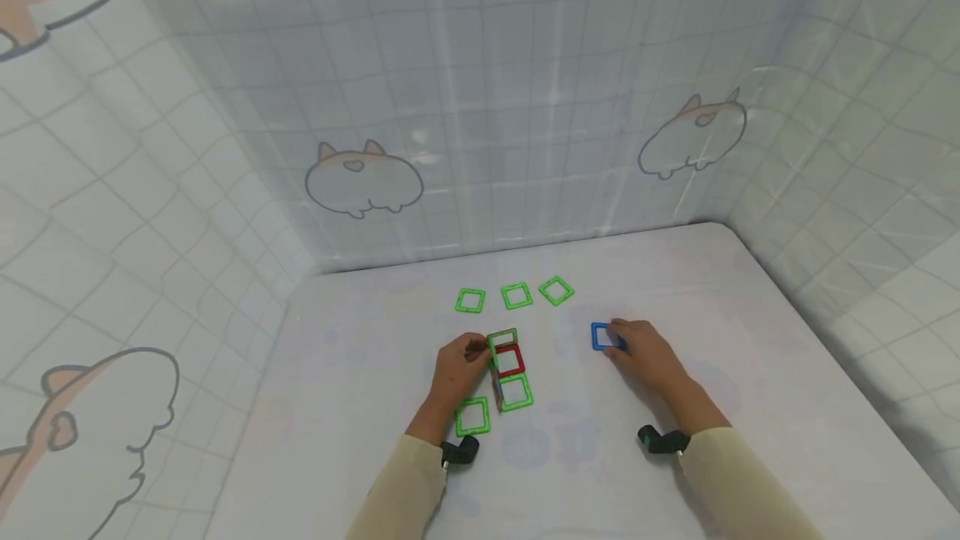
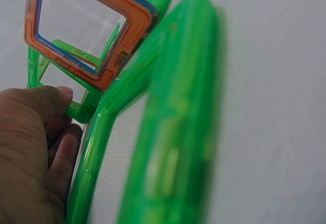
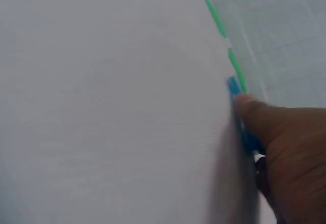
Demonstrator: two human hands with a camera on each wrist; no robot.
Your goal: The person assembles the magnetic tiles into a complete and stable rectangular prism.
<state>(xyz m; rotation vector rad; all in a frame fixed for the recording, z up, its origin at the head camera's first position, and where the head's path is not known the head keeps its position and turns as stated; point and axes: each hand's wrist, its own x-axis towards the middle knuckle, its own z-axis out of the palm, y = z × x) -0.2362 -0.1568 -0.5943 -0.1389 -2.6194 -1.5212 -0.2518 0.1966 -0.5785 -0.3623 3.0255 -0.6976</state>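
A small structure of magnetic square frames [image 1: 510, 365] stands mid-table: a red frame [image 1: 510, 359] between two green ones, with an orange frame [image 2: 91, 30] on its side in the left wrist view. My left hand [image 1: 478, 348] pinches the edge of the structure's far green frame [image 1: 502, 338], thumb [image 2: 53, 95] on its rim. Another green frame [image 1: 472, 417] lies flat under that wrist. To the right, my right hand [image 1: 617, 337] pinches a blue square frame [image 1: 602, 336] lying on the table; the right wrist view shows a finger [image 3: 260, 117] on the blue frame's edge [image 3: 234, 89].
Three loose green square frames [image 1: 516, 296] lie in a row behind the structure. The white table [image 1: 750, 373] is boxed in by patterned sheet walls at the back, left and right. Bare tabletop lies around both hands.
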